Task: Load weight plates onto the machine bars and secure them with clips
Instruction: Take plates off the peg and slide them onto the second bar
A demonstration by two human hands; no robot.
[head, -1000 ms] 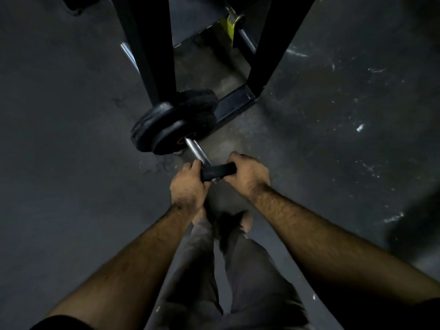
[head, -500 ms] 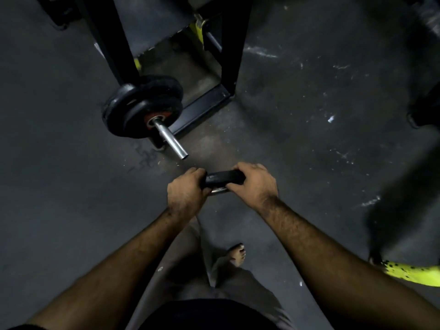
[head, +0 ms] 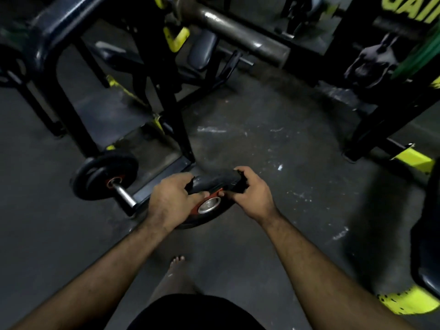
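Observation:
I hold a black weight plate [head: 212, 184] with a red ring and a steel bore between both hands, low over the floor. My left hand [head: 172, 201] grips its left edge, and my right hand [head: 250, 194] grips its right edge. To the left, a short chrome machine bar [head: 123, 195] sticks out toward me with two black plates [head: 104, 175] on it. The held plate is just right of the bar's tip and off the bar. No clip shows.
The black machine frame [head: 166, 98] with yellow marks rises behind the bar. A thick steel bar [head: 238, 29] crosses the top. Another frame with a yellow foot [head: 412, 160] stands right. A black and yellow pad [head: 414, 303] sits at lower right. My bare foot [head: 175, 267] is below the plate.
My head lifted, so more of the machines came into view. The plate has tilted in my hands so its red ring and bore now face me; both hands have shifted right of the bar's tip.

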